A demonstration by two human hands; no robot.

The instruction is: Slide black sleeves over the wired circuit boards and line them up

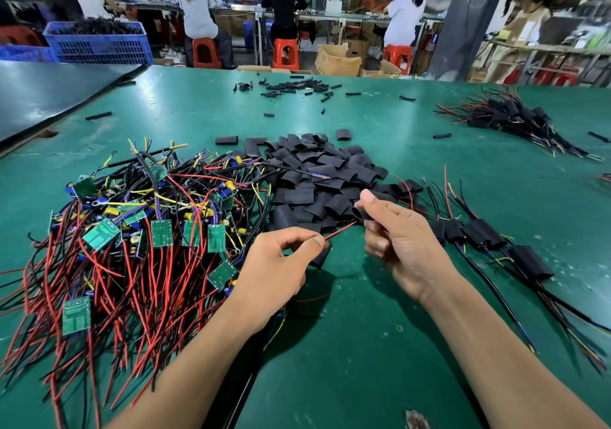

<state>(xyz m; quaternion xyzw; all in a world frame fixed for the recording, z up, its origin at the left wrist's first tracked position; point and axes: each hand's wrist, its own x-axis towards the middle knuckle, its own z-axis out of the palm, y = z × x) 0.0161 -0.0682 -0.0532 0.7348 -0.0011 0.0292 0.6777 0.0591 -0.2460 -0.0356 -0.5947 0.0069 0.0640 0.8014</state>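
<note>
- A green workshop table (380, 346) is seen.
- Wired circuit boards (132, 230) are heaped left, black sleeves (317, 170) centre.
- A red wire (340, 230) is pinched by the left hand (277, 270), a sleeve (360, 213) by the right hand (400, 246).

**What the hands and the picture's edges hide**

Just in front of the sleeve pile (324, 177), the left hand (274, 273) covers whatever board the red wire (340, 230) belongs to, and its fingers (314, 243) overlap a half-hidden sleeve (322, 258). The right hand (400, 240) conceals most of the sleeve (360, 213) it grips. Left of the pile the wire tangle (132, 246) runs off the picture's edge. To the pile's right, leads from the sleeved boards (486, 235) do likewise. Workers (198, 8) beyond the pile are blurred.
</note>
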